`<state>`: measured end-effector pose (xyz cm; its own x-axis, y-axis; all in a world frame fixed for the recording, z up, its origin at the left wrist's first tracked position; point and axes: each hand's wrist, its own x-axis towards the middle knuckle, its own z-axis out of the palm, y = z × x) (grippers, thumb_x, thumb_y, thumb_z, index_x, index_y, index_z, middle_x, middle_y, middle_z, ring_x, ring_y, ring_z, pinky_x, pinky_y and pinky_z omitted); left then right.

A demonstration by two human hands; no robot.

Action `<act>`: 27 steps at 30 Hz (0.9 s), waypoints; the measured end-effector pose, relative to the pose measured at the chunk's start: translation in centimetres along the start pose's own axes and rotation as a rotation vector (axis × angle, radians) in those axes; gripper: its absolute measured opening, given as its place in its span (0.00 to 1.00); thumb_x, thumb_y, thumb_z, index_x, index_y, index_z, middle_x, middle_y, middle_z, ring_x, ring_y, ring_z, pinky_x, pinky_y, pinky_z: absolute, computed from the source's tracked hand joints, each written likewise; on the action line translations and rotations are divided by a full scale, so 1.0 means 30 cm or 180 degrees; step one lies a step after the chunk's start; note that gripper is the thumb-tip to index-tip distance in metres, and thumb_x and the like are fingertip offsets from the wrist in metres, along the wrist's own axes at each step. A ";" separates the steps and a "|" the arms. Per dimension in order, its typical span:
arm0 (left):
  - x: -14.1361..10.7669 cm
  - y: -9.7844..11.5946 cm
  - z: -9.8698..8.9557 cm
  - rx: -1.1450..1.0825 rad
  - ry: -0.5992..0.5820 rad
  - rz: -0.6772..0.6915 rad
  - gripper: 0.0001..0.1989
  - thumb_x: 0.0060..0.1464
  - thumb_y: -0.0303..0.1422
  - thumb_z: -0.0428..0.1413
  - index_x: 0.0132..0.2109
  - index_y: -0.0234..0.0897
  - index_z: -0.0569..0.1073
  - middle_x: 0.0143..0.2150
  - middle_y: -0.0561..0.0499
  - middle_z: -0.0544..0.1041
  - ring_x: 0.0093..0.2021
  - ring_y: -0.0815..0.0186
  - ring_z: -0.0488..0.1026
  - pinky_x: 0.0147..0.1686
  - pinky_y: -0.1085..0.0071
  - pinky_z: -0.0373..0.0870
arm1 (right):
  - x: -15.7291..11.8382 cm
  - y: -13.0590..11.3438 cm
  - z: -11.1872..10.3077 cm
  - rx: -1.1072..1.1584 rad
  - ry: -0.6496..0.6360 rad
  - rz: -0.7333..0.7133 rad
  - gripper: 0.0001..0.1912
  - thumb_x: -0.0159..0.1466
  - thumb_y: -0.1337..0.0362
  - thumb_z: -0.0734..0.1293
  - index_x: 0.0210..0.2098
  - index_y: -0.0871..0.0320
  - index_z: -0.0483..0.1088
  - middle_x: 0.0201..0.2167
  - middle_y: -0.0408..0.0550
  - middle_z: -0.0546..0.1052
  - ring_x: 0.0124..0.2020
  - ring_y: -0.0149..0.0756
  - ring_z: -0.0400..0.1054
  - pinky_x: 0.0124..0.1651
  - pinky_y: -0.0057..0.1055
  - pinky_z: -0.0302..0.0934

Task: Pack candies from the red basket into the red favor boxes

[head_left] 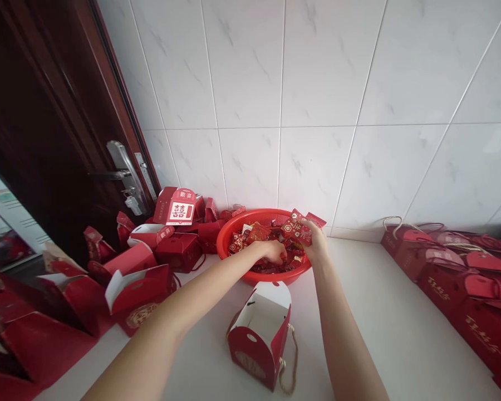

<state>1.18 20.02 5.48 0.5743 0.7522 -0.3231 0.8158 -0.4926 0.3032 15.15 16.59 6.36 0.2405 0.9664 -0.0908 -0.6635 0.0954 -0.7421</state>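
A red plastic basket filled with small red wrapped packets stands against the tiled wall. My left hand reaches down into it, fingers bent among the packets; whether they grip one cannot be made out. Over the basket's right side, my right hand holds red printed packets with gold and white patterns. Between my forearms, in front of the basket, an open red box with a white inside and a rope handle stands on the white surface.
Many red boxes, several with open flaps, crowd the left side. Closed red boxes with cord handles line the right. A dark wooden door with a metal handle and hanging keys is at the left.
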 end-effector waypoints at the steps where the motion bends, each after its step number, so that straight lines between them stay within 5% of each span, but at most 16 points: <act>1: 0.002 -0.001 0.002 0.0040 -0.0021 -0.0019 0.14 0.43 0.27 0.62 0.39 0.40 0.84 0.34 0.48 0.81 0.26 0.63 0.71 0.30 0.69 0.65 | 0.001 0.001 0.000 0.0009 -0.0003 -0.0007 0.07 0.50 0.71 0.73 0.28 0.57 0.73 0.24 0.43 0.80 0.25 0.35 0.76 0.25 0.27 0.71; 7: -0.007 0.000 0.004 0.0084 -0.0130 0.0037 0.03 0.47 0.31 0.63 0.29 0.38 0.81 0.26 0.50 0.76 0.25 0.64 0.69 0.30 0.70 0.63 | 0.006 0.009 -0.002 0.0038 -0.0052 -0.0040 0.08 0.49 0.71 0.73 0.28 0.57 0.72 0.24 0.43 0.80 0.25 0.35 0.76 0.26 0.28 0.72; 13: -0.038 0.015 -0.007 -0.0242 -0.0163 0.0205 0.11 0.49 0.30 0.62 0.41 0.42 0.82 0.32 0.54 0.78 0.28 0.67 0.70 0.30 0.73 0.63 | 0.009 0.014 -0.003 0.0013 -0.0065 -0.0049 0.08 0.48 0.70 0.73 0.29 0.57 0.72 0.25 0.43 0.81 0.26 0.35 0.76 0.26 0.28 0.73; 17: -0.045 0.029 0.000 -0.0454 -0.0113 0.0298 0.05 0.49 0.31 0.62 0.36 0.40 0.81 0.24 0.56 0.74 0.23 0.67 0.68 0.27 0.72 0.62 | 0.007 0.013 -0.003 0.0005 -0.0047 -0.0043 0.09 0.47 0.70 0.73 0.27 0.56 0.72 0.24 0.43 0.81 0.25 0.35 0.76 0.25 0.27 0.72; 22: -0.032 0.035 -0.007 -0.0697 0.0267 0.0469 0.10 0.44 0.32 0.66 0.23 0.37 0.73 0.19 0.57 0.66 0.22 0.68 0.64 0.27 0.71 0.60 | 0.001 0.006 0.000 0.0038 -0.0043 -0.0035 0.07 0.48 0.70 0.73 0.27 0.56 0.73 0.23 0.43 0.80 0.25 0.36 0.76 0.25 0.28 0.72; 27: -0.046 0.003 -0.058 -0.1172 0.0889 0.0571 0.13 0.45 0.39 0.68 0.32 0.35 0.76 0.28 0.54 0.75 0.32 0.65 0.71 0.35 0.70 0.67 | -0.005 -0.004 0.003 0.0070 -0.0091 -0.0033 0.07 0.48 0.71 0.73 0.26 0.57 0.74 0.24 0.44 0.81 0.26 0.36 0.76 0.27 0.28 0.73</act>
<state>0.34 19.72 7.52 0.6220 0.7830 0.0005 0.5982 -0.4756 0.6449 15.13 16.45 6.52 0.2273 0.9717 -0.0639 -0.6765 0.1104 -0.7282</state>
